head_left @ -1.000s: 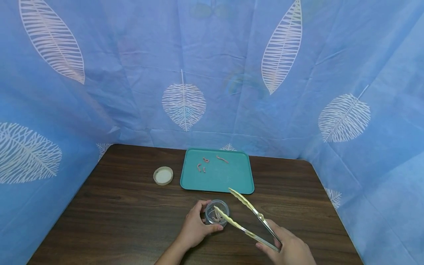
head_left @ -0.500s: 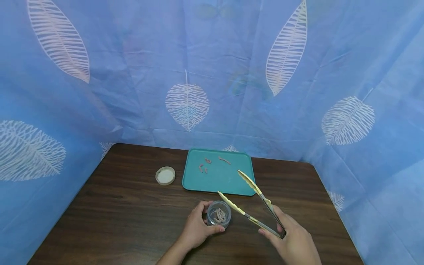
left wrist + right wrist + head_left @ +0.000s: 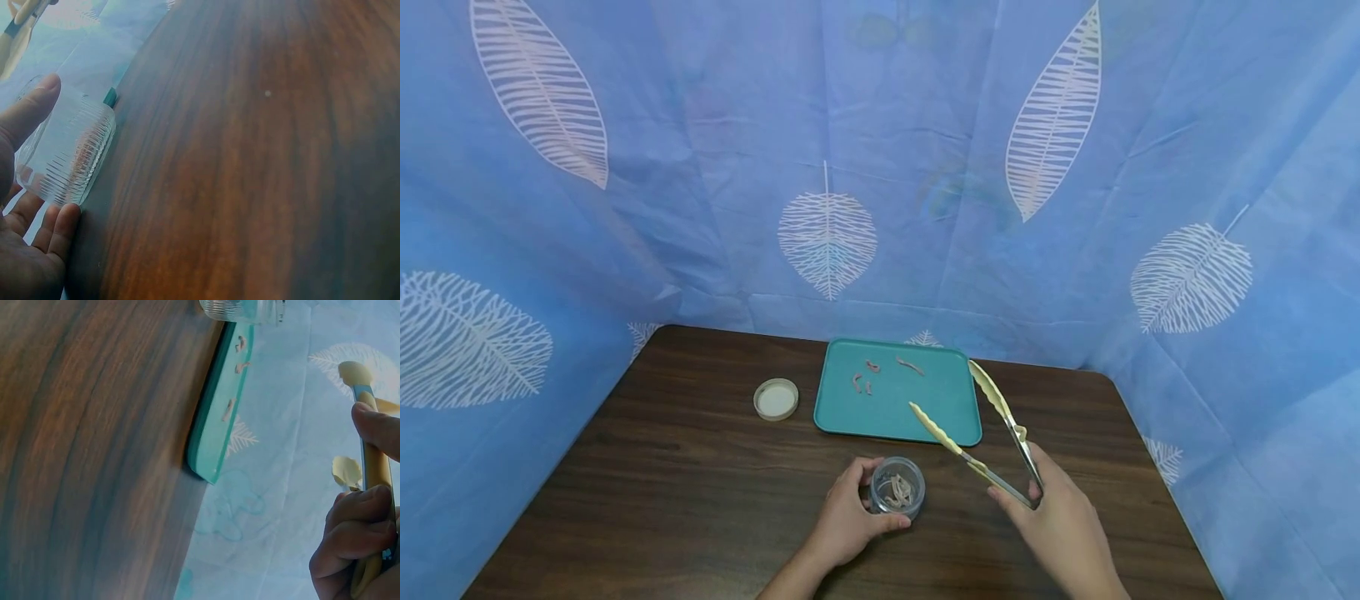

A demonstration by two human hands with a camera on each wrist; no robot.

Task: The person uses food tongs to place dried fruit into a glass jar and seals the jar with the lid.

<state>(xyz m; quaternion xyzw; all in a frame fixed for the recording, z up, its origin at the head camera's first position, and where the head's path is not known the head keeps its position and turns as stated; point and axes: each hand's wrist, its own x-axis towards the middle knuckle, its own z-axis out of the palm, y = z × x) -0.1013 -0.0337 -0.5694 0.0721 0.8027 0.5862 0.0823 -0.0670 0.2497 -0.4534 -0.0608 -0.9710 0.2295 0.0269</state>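
My left hand point(image 3: 842, 521) curves round a small clear ribbed jar point(image 3: 69, 144), thumb on its near side and fingers on the far side. Inside the jar lie several pale, worm-like strips point(image 3: 898, 492). In my right hand point(image 3: 1063, 517) I grip a pair of kitchen tongs point(image 3: 999, 406) with cream tips and metal arms. The tongs' arms are spread wide with nothing between the tips, which reach over the right part of the teal tray point(image 3: 865, 417). Several pink worm-like strips point(image 3: 911, 366) are on that tray, toward its back and left.
A round lid point(image 3: 776, 399) sits on the dark wooden table point(image 3: 662, 483), left of the tray. Behind the table and along both sides hangs a blue cloth point(image 3: 715, 208) with white leaf prints. The tray is near the table's back edge.
The tongs have lifted away from the jar, moving forward and right toward the tray, their arms still spread. My left hand keeps holding the jar in place. The view has shifted slightly.
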